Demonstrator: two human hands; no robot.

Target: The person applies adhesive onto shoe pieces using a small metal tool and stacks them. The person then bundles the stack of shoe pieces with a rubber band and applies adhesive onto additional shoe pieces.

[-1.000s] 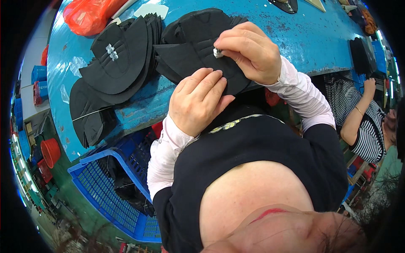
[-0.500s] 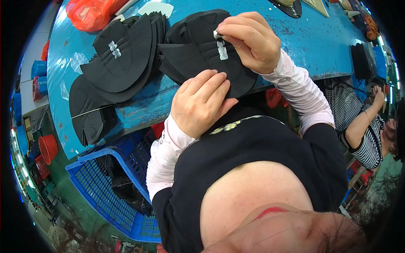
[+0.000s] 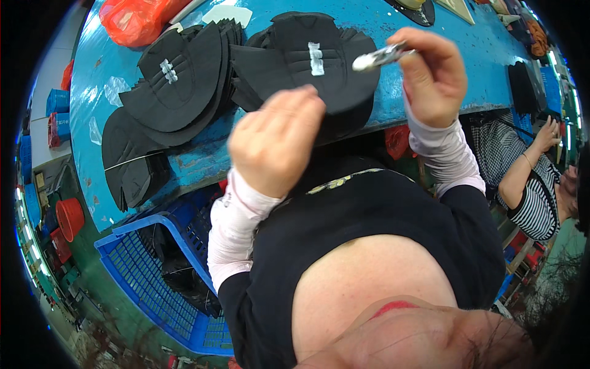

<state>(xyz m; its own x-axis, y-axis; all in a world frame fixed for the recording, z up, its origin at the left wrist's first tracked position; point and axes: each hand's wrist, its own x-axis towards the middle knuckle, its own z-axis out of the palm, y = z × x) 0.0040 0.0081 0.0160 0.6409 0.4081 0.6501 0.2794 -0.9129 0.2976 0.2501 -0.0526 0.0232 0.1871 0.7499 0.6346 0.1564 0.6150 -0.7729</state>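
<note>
My right hand is raised right of a stack of black fabric pieces. It pinches a small, silvery, metallic-looking tool whose tip carries white paste; its exact kind cannot be made out. A strip of white paste runs across the seams of the top piece. My left hand, blurred, hovers at the stack's near edge, its fingers stretched out with nothing seen in them. Left of it lies a second fanned stack of black pieces, with a white patch of paste on top.
A tied bundle of black pieces lies at the left of the blue table. Behind are an orange-red plastic bag and a white sheet. A blue basket stands below. At right sits another person.
My right hand has lifted the tool off the piece and moved right, uncovering the whole white strip. My left hand has drawn back slightly to the left. The top piece sits a little further left.
</note>
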